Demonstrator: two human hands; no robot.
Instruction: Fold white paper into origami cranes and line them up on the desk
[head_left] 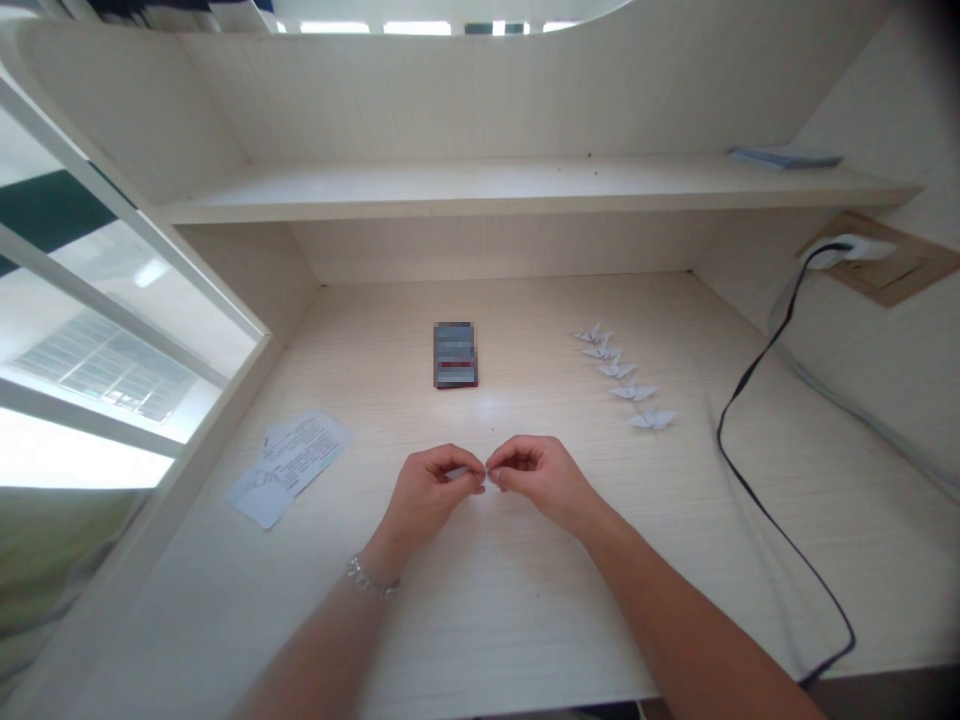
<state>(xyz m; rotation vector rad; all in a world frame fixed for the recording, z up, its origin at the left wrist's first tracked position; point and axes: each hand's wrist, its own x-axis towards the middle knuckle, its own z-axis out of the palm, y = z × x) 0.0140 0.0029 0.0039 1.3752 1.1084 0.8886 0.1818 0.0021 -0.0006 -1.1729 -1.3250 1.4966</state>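
My left hand [444, 478] and my right hand [536, 472] meet fingertip to fingertip above the middle of the desk. Both are pinched closed on a small folded piece of white paper [488, 480], mostly hidden by the fingers. A bracelet circles my left wrist. Off to the right, several folded paper cranes [634, 391] lie in a slanting row. Beyond my hands a phone [455, 355] lies on the desk, its screen blurred out. Left of my hands are overlapping paper slips [289, 468], one with printed text.
A black cable [750, 490] runs from the wall socket [889, 255] down the desk's right side. Behind stands a raised shelf [480, 190] with a flat, pale booklet-like item [786, 157] at its right end. A slatted frame [112, 270] borders the desk on the left.
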